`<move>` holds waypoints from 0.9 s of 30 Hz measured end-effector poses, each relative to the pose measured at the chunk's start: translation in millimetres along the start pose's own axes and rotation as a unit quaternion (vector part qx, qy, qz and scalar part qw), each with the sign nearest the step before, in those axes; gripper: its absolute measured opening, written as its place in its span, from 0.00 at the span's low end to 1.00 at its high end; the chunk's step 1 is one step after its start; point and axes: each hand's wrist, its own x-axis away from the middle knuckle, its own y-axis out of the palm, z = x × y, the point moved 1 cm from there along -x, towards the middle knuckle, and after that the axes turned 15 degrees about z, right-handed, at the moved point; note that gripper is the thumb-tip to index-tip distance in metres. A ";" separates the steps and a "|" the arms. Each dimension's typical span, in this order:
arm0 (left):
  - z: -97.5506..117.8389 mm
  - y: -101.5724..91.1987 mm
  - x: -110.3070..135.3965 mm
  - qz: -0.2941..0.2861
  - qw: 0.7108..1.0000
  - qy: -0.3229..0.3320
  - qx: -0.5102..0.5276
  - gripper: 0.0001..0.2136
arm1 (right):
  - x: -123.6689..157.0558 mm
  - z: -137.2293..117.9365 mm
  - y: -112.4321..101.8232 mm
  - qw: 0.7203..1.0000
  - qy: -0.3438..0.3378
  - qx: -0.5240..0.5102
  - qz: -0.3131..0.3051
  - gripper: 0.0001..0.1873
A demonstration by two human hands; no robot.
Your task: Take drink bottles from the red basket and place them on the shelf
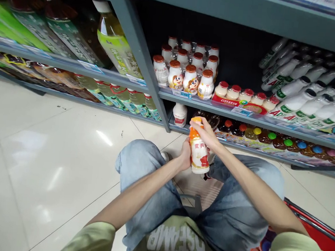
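A white drink bottle [200,153] with an orange cap and red print is held between both hands, in front of the shelves and above my knees. My left hand [185,155] is wrapped round the bottle's left side. Over its upper right side lies my right hand [204,133], fingers closed across the orange cap part. Just behind the bottle, a small white bottle [179,115] stands at the left end of the bottom shelf. Small red-capped bottles [190,80] stand in rows on the shelf above.
A red-boxed pack of small bottles [240,98] and white milk-drink bottles [300,100] fill the middle shelf's right part. Dark drinks with coloured caps [272,136] line the bottom shelf. A shelf upright [144,57] divides off large tea bottles [116,43]. A red basket [316,240] is at my right.
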 end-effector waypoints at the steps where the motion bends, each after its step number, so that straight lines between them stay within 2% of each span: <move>1: -0.7 -0.9 -4.0 0.021 1.000 0.020 0.000 0.24 | 2.6 7.9 -0.3 1.000 0.012 0.005 0.019 0.25; 4: -4.0 -3.4 -12.1 0.030 0.998 0.054 0.002 0.19 | 4.8 27.5 -3.0 0.996 0.061 -0.017 0.060 0.24; 9: -12.5 -7.0 -15.4 -0.008 0.992 0.069 -0.110 0.11 | 0.4 46.6 -8.7 0.979 0.170 -0.109 0.030 0.20; 11: -15.1 -8.1 -14.2 -0.011 0.982 0.083 -0.167 0.11 | 1.5 50.0 -10.1 0.974 0.191 -0.120 0.024 0.20; 19: -13.7 -19.0 -4.4 -0.051 0.954 0.151 -0.253 0.20 | 14.0 49.0 -6.4 0.979 0.154 -0.119 0.057 0.24; 23: -12.7 -23.0 -21.7 -0.029 0.955 0.137 -0.262 0.24 | 15.5 47.4 -2.4 0.981 0.121 -0.124 0.091 0.24; 27: -10.2 -9.4 -41.6 -0.041 0.968 0.131 -0.210 0.30 | 17.4 44.9 -7.7 0.976 0.127 -0.153 0.093 0.21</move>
